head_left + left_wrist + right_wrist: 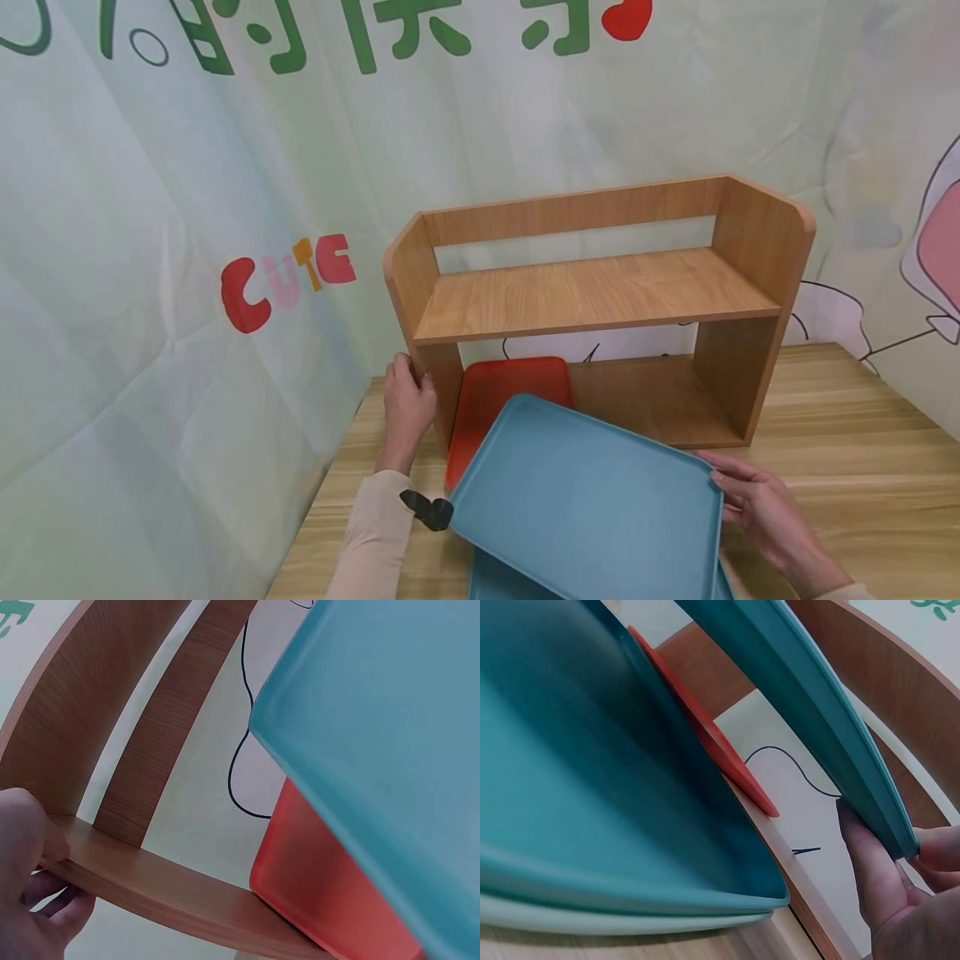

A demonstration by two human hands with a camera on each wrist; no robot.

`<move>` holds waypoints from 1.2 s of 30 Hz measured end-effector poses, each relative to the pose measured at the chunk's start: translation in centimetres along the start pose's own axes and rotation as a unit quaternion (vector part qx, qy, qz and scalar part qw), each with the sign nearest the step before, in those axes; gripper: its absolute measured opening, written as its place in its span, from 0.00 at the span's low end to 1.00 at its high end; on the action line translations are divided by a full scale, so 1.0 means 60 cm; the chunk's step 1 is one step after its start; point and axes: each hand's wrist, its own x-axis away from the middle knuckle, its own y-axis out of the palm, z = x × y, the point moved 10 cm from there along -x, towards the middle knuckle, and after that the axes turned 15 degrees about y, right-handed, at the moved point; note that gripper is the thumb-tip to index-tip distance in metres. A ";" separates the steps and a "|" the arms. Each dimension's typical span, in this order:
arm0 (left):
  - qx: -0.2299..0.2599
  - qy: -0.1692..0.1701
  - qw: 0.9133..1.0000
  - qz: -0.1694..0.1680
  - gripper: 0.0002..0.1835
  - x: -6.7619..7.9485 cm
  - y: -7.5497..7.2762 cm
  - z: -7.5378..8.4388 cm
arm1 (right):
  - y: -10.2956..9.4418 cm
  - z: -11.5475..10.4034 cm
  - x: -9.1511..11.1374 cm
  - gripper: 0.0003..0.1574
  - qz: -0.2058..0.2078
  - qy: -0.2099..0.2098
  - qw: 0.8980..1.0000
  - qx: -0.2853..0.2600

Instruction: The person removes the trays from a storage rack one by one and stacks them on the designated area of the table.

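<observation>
My right hand (765, 508) pinches the right edge of a blue tray (592, 492), thumb on one face and fingers on the other, as the right wrist view shows. This tray is raised and tilted over another blue tray (506, 579) on the table. My left hand (408, 404) grips the front edge of the left side panel of a wooden desktop shelf (600, 292), fingers curled round the board (187, 900) in the left wrist view. Inside the shelf's lower level at the left lies a red tray (487, 400), its front sticking out and partly hidden by the raised tray.
The shelf stands on a wood-grain table (847, 442) near a printed cloth backdrop (562, 125). Under the lower blue tray (592, 787) shows a pale tray rim (630, 922) in the right wrist view. A dark strap piece (427, 510) sits at the left wrist.
</observation>
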 end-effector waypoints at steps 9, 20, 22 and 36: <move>0.001 0.002 1.000 -0.002 0.12 -0.001 0.002 0.001 | 0.011 0.011 -0.002 0.23 -0.035 0.010 0.999 0.016; 0.008 0.003 1.000 0.000 0.12 0.000 0.002 0.005 | 0.013 0.026 -0.004 0.21 -0.037 0.059 0.996 0.052; 0.007 0.005 1.000 0.001 0.12 0.000 0.002 0.005 | 0.013 0.027 -0.004 0.20 -0.039 0.068 0.996 0.053; 0.007 0.003 1.000 0.008 0.12 0.003 0.002 -0.002 | 0.025 0.032 -0.002 0.22 -0.080 0.075 0.992 0.066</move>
